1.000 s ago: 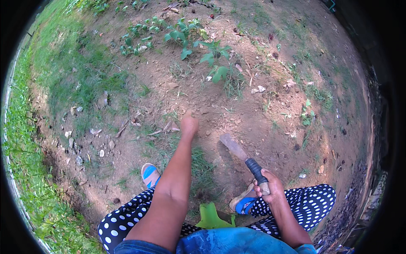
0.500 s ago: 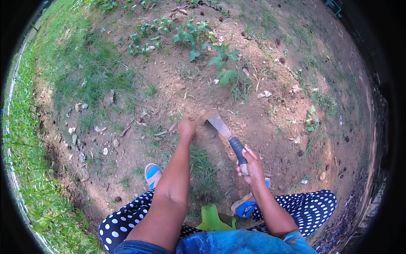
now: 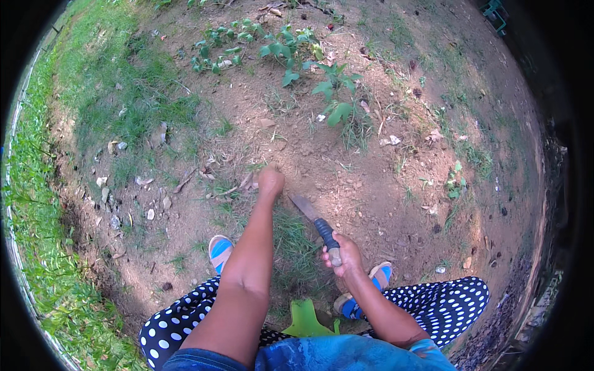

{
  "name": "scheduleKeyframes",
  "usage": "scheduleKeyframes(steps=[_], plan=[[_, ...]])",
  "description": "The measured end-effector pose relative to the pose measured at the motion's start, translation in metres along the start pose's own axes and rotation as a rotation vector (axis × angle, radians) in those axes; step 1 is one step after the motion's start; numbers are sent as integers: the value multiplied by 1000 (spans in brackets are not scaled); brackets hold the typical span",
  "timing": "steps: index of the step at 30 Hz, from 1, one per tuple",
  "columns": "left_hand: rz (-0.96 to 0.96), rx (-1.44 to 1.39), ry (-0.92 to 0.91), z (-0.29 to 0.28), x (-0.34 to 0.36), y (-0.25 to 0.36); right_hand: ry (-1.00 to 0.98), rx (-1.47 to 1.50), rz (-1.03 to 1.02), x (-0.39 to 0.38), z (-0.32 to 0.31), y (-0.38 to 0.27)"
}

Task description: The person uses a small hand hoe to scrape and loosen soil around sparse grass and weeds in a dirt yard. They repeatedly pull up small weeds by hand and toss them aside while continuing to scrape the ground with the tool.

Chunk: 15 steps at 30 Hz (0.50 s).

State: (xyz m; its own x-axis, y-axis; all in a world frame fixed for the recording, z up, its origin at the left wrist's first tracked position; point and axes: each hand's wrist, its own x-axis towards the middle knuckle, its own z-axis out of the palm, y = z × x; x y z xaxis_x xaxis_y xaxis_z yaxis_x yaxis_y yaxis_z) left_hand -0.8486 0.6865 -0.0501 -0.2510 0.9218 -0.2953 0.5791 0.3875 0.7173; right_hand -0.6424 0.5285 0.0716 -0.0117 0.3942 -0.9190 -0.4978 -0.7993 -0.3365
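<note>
My right hand (image 3: 344,253) is wrapped round the handle of a hand weeder (image 3: 317,221). Its handle is bound in black, with a pale butt end, and its flat metal blade points away and to the left, its tip at the soil. Just beyond that tip my left hand (image 3: 271,180) is closed and pressed low to the ground, beside dry leaves and thin grass. Whatever its fingers hold is hidden. A patch of grass (image 3: 296,244) grows between my two forearms, nearer to me than the blade.
Leafy green plants (image 3: 337,93) stand farther off on the loose soil. Stones (image 3: 150,214) and dry leaves are scattered at the left, with a strip of dense greenery (image 3: 37,235) beyond. My sandalled feet flank a bright green plastic piece (image 3: 304,320).
My right hand has drawn the weeder toward me and to the left, and the blade has turned more edge-on. My left hand stays almost in place, closed.
</note>
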Motion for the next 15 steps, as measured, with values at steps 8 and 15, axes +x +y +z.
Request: scheduleKeyframes(steps=[8,15], plan=[[-75,-36,5,-23,3,17,43,-224,-162,-81,-24,-27],[-27,32,-17,-10,14,10,-18,78,53,15,-20,-12]])
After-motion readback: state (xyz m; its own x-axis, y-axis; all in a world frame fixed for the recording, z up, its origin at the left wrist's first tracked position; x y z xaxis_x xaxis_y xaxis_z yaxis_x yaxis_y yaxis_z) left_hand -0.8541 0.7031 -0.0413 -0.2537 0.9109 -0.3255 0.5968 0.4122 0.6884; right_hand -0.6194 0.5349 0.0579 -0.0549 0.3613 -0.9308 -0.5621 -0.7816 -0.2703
